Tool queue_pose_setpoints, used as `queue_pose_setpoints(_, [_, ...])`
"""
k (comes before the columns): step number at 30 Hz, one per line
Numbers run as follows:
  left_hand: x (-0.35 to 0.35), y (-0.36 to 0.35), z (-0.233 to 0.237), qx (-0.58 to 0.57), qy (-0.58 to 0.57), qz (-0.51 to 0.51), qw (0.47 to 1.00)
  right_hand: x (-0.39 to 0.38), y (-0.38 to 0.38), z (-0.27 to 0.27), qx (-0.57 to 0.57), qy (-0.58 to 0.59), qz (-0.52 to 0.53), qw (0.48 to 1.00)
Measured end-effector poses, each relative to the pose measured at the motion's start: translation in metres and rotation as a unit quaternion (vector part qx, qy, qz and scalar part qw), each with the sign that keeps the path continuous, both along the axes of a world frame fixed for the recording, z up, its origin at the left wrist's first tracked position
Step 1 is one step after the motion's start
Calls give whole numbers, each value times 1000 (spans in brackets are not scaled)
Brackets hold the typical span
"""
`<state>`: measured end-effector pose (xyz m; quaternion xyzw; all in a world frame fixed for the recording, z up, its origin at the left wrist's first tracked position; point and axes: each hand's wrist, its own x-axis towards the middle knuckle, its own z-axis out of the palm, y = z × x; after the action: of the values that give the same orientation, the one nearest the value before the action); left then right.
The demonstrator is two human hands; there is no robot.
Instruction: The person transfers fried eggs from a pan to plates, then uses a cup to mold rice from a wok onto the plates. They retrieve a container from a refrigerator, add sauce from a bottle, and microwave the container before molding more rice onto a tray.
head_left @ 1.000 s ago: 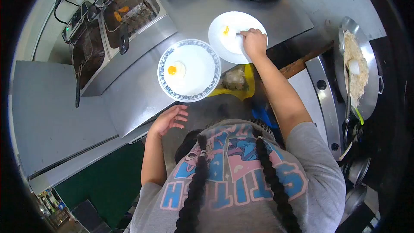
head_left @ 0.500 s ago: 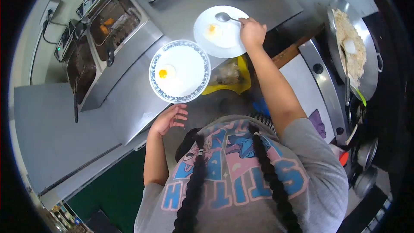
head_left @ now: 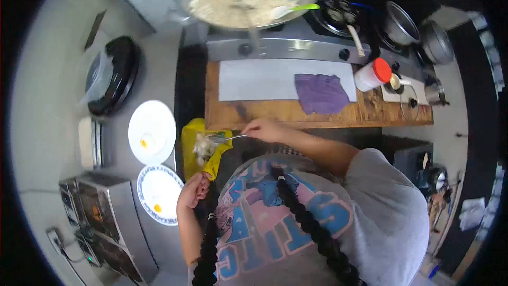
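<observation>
My right hand [head_left: 262, 130] grips the handle of a metal spoon [head_left: 221, 139]. The spoon's bowl is over the opening of a yellow plastic bag [head_left: 190, 132], above whitish crumpled contents [head_left: 203, 149]. Closed fingers of my left hand [head_left: 196, 189] pinch the bag's near edge, which is drawn toward them. To the left, a plain white plate [head_left: 151, 114] carries an egg with a small yellow yolk [head_left: 147, 143]. Just below it lies a blue-rimmed plate [head_left: 153, 180] with another egg, its yolk [head_left: 157, 208] near the plate's lower side.
A large wok [head_left: 185, 8] of rice sits on the stove ahead. On the wooden counter [head_left: 254, 111] below it lie a purple cloth [head_left: 323, 94] and a red-lidded jar [head_left: 373, 74]. Fryers [head_left: 100, 217] stand at the lower left, a black appliance [head_left: 124, 74] at the upper left.
The view has turned right toward the stove. My right hand has brought the spoon from the plain plate to the yellow bag. My left hand, open before, now holds the bag's edge.
</observation>
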<state>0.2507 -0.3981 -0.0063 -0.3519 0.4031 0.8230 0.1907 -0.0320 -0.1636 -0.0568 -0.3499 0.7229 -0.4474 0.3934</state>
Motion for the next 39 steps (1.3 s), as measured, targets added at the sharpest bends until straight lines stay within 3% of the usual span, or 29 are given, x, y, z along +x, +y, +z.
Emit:
queue_pose_setpoints(1, [-22, 5, 4, -4, 1, -20, 1000, -9, 34, 5, -11, 7, -41, 999])
queue_pose_setpoints(3, [-71, 20, 10, -15, 39, -94, 995, -29, 91, 49, 61, -105, -155, 980])
queue_pose_setpoints(4, [-95, 31, 12, -18, 41, -112, 993, -39, 122, 41, 56, -104, -173, 978])
queue_pose_setpoints(6, [-144, 60, 16, -6, 58, -163, 985, -60, 177, 19, 36, 9, -258, 965])
queue_pose_setpoints(7, [-168, 76, 17, -1, 67, -186, 980, -72, 196, 21, 32, 11, -273, 961])
queue_pose_setpoints(9, [-215, 116, 20, -3, 69, -219, 973, -97, 242, 29, -13, 93, -390, 916])
queue_pose_setpoints(13, [-310, 207, 18, -6, 52, -267, 962, -154, 297, 107, -92, 277, -507, 811])
queue_pose_setpoints(15, [-355, 253, 14, -70, 99, -261, 958, -183, 321, 111, -127, 215, -537, 806])
queue_pose_setpoints(17, [-399, 297, 5, -58, 119, -275, 952, -203, 344, 91, -165, 199, -531, 807])
queue_pose_setpoints(19, [-438, 332, 2, -55, 147, -222, 962, -192, 369, 107, -165, 125, -526, 825])
queue_pose_setpoints(23, [-466, 386, 17, 24, 199, -282, 938, -130, 419, 112, -67, 103, -574, 810])
queue_pose_setpoints(25, [-465, 393, 8, 57, 183, -336, 922, -85, 430, 83, -79, 131, -657, 738])
queue_pose_setpoints(27, [-450, 411, 7, 49, 155, -437, 885, -34, 443, 67, -122, 177, -756, 619])
queue_pose_setpoints(29, [-438, 419, -4, 72, 156, -502, 848, 26, 455, 73, -90, 112, -838, 526])
queue_pose_setpoints(31, [-418, 424, -16, 29, 135, -593, 793, 77, 463, 51, -147, 110, -890, 417])
queue_pose_setpoints(33, [-404, 431, -22, 17, 104, -624, 774, 129, 473, 44, -110, 87, -924, 356])
queue_pose_setpoints(35, [-390, 441, -24, -26, 80, -667, 741, 162, 480, 59, -170, 46, -948, 266])
queue_pose_setpoints(37, [-379, 451, -18, -14, 93, -681, 726, 198, 503, 62, -191, 59, -953, 226])
queue_pose_setpoints(39, [-368, 463, -10, -6, 109, -692, 714, 226, 538, 56, -160, 153, -958, 184])
